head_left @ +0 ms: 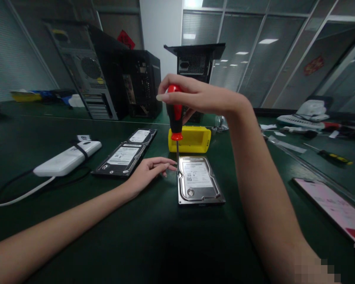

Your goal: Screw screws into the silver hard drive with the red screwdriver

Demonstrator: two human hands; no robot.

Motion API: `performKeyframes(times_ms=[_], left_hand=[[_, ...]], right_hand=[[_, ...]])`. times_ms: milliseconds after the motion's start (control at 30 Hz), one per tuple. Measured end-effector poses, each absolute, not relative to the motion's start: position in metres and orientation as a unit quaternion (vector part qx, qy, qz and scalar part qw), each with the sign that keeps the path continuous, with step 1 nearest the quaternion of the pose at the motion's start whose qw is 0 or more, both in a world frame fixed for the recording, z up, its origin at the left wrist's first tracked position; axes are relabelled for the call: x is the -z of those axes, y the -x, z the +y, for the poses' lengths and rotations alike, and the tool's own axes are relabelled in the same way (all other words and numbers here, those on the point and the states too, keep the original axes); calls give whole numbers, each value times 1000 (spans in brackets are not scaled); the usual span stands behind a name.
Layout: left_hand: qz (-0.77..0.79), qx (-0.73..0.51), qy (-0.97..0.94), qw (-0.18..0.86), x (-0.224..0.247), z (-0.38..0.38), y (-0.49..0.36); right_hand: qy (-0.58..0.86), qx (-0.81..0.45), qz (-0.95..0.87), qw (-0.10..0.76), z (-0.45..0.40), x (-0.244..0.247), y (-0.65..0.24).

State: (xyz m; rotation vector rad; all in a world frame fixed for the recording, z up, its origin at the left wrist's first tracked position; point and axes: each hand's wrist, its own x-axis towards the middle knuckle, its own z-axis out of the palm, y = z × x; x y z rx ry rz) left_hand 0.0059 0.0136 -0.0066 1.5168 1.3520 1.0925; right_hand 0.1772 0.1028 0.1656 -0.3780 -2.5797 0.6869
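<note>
My right hand (189,94) is wrapped over the top of a red and black screwdriver (176,114), which stands upright. Its thin shaft runs down to the left edge of a silver hard drive (198,179) lying label up on the table. Low on the table, my left hand (150,171) has its fingers stretched out, the fingertips beside the screwdriver's tip and the drive's left edge. Whether those fingertips touch the shaft or the drive, I cannot tell. Any screw under the tip is too small to make out.
Two more hard drives (121,156) lie left of my left hand, near a white power strip (68,157). Behind the drive sits a yellow plastic box (207,140). Computer cases (91,75) stand at the back. To the right are a phone (328,201) and another screwdriver (334,157).
</note>
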Motion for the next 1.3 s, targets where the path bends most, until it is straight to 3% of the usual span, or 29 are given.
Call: performKeyframes(times_ms=[133, 400, 733, 1067, 1300], left_hand=[[535, -432, -605, 402, 8, 14, -5], [535, -421, -616, 395, 8, 16, -5], [532, -418, -618, 399, 9, 16, -4], [530, -418, -622, 398, 11, 16, -4], [528, -418, -622, 401, 11, 17, -4]], right_hand=[[142, -281, -929, 195, 102, -167, -180], [153, -141, -950, 233, 103, -167, -177], [203, -220, -930, 213, 105, -166, -177], [167, -133, -947, 241, 100, -168, -174], [155, -147, -951, 225, 100, -169, -180]])
